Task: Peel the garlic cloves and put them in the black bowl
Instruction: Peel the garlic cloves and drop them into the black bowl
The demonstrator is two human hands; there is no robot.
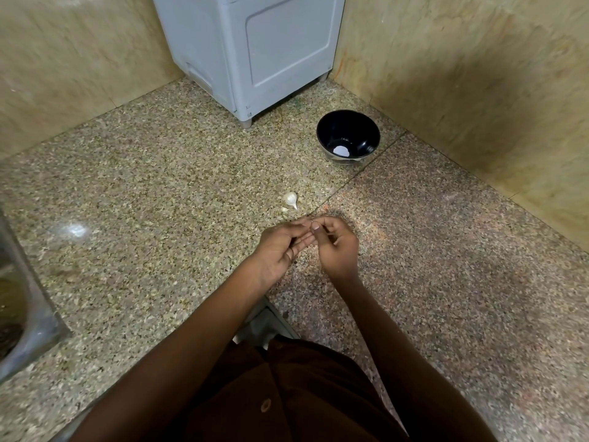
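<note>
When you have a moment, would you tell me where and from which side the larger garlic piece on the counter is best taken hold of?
Probably the round body of the garlic, pinched from above. Its thin stem tip points toward the person and looks too slender to hold. A small clove lies close on its left, so fingers should straddle the bulge farther back, clear of it. The right hand is a little nearer.

Speckled granite worktop (153, 199) with a seam line across it, black bowl (348, 135) standing near the right wall corner, grey plastic appliance (251, 55) at the back, garlic clove (290, 198) and smaller garlic piece (284, 209) lying mid-worktop, steel sink (22, 314) set in at the left edge
</note>
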